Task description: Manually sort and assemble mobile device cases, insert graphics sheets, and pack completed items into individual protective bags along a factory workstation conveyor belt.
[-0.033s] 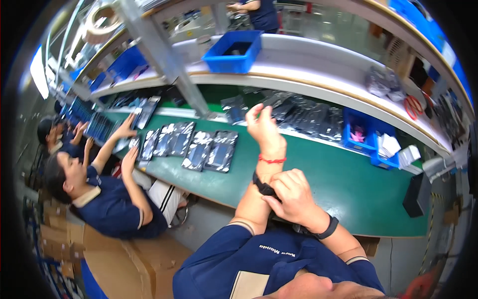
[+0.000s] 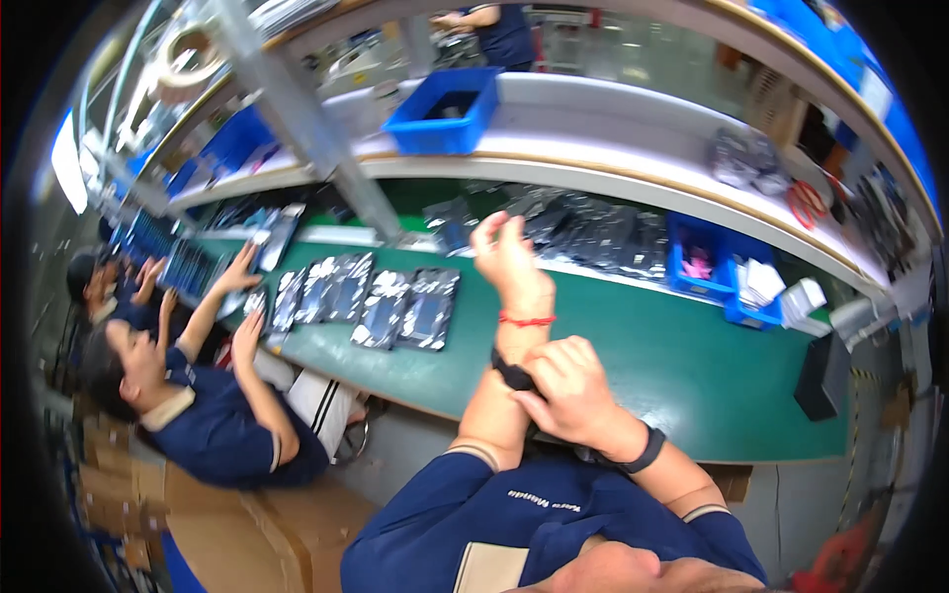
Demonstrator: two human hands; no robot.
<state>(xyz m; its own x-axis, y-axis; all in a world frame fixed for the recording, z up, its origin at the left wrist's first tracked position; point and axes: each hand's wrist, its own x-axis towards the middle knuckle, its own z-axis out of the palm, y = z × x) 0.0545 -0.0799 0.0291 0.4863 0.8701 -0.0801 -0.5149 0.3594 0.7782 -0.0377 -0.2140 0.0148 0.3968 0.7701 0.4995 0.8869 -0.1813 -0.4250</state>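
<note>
My left hand (image 2: 509, 259) is raised over the green belt (image 2: 643, 346), fingers loosely apart and holding nothing. A thin red string (image 2: 526, 319) circles its wrist. Lower on that forearm sits a black strap (image 2: 510, 375). My right hand (image 2: 573, 395) is closed on this strap, pinching it against the left forearm. A black band (image 2: 641, 457) is on my right wrist. Both arms wear dark blue short sleeves.
Several shiny black-and-silver bags (image 2: 405, 308) lie on the belt to the left, and more are piled at the back (image 2: 593, 232). Blue bins (image 2: 447, 111) (image 2: 704, 259) stand behind. A slanted metal post (image 2: 316, 138) crosses the shelf. Seated co-workers (image 2: 198, 395) work at left. A black box (image 2: 822, 374) stands at right.
</note>
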